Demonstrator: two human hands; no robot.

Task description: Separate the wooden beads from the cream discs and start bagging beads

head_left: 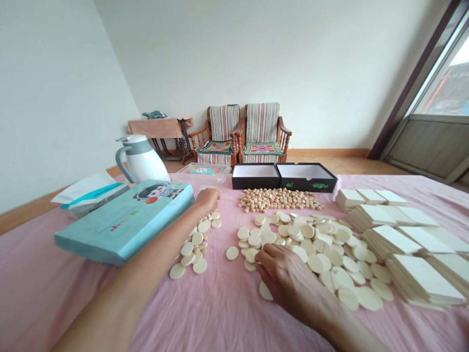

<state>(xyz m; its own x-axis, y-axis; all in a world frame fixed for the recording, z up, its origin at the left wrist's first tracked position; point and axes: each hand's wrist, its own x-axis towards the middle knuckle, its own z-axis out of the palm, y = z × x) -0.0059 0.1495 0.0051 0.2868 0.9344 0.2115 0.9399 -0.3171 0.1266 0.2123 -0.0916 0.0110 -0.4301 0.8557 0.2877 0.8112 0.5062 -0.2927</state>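
Observation:
At the far end of a small group of round wooden discs (197, 238) and wooden beads, my left hand (208, 198) is curled closed beside the light-blue box. Its fingertips are turned away, so I cannot make out what they hold. My right hand (280, 269) rests at the left edge of a large heap of pale wooden discs (335, 256). Its fingers are bent together and pinch down on a disc there, partly hidden under them. Behind the heap lies a spread of round wooden beads (278, 199).
A light-blue box (124, 217), a tissue pack (93, 198) and a white-grey jug (144, 161) stand left. A clear plastic case (201, 173) and two black open trays (306, 178) sit at the back. Stacked square wooden pieces (425, 278) line the right of the pink cloth (205, 313).

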